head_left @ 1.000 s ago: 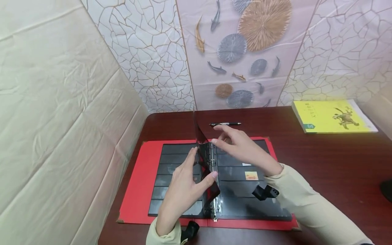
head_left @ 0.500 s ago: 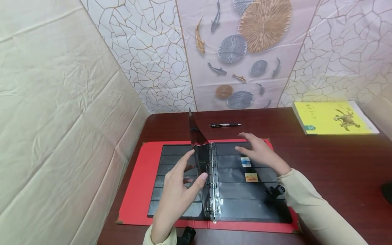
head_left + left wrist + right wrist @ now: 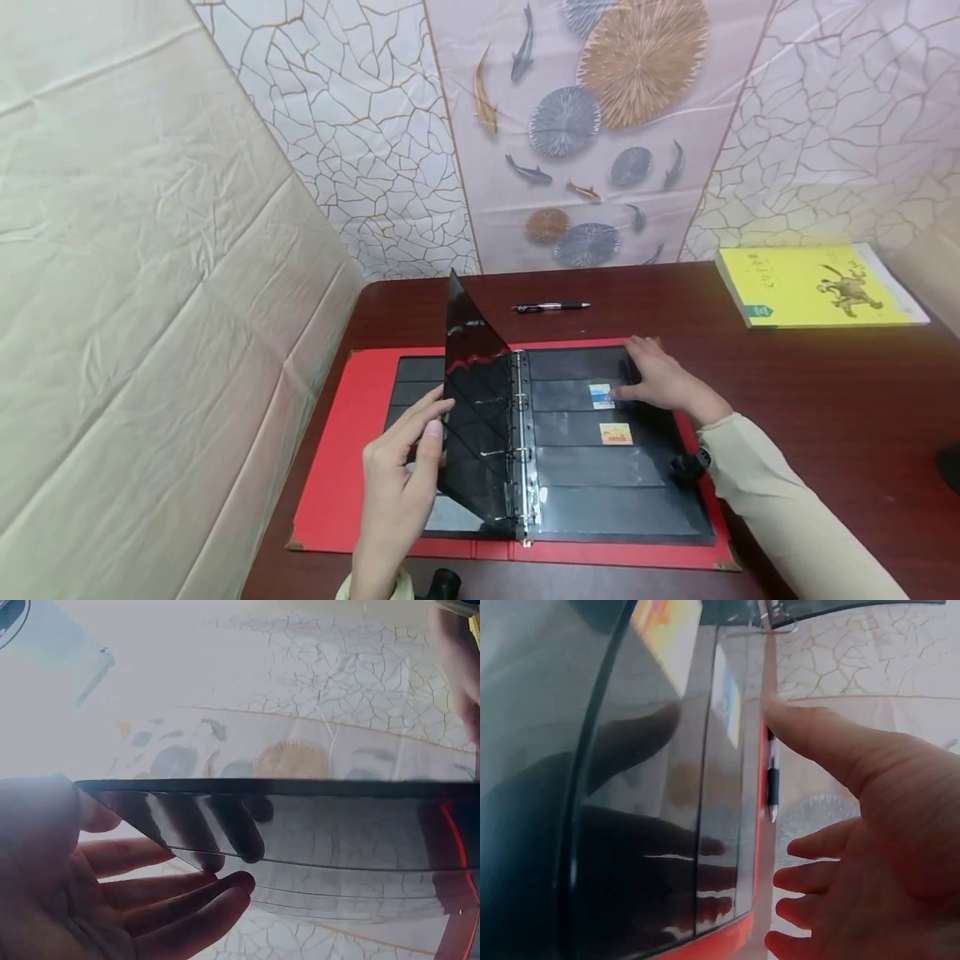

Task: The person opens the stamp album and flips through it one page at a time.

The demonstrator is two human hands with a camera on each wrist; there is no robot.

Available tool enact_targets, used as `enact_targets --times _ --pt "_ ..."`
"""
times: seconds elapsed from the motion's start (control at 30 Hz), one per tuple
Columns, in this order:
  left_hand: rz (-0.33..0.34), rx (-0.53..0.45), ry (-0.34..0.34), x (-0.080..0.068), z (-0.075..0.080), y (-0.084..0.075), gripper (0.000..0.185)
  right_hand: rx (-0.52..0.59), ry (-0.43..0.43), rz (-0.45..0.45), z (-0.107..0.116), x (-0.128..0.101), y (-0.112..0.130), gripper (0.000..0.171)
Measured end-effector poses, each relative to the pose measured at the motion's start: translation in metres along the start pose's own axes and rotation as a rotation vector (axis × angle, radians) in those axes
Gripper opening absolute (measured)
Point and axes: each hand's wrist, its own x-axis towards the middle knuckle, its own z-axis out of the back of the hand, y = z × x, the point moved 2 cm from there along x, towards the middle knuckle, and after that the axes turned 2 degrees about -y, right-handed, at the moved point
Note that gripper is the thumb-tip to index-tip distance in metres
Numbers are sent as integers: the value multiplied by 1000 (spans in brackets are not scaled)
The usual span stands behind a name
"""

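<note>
Red binder (image 3: pixel 326 467), left hand (image 3: pixel 397 471) loosely spread against raised page (image 3: pixel 477 442), right hand (image 3: pixel 671 382) spread, empty, near blue stamp (image 3: pixel 602 397)

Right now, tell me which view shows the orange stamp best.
The head view: the orange stamp shows whole there on the right page, no hand covering it. The right wrist view shows it larger, but slanted and cut off by the top edge. The left wrist view does not show it.
</note>
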Motion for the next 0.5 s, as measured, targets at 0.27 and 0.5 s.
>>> enact_targets --times 0.27,0.5 --pt "-13 -23 -62 -6 14 5 31 -10 35 -41 -6 -1 -11 105" --pt "146 86 -82 -13 22 14 33 24 37 -84 -11 -5 -14 107"
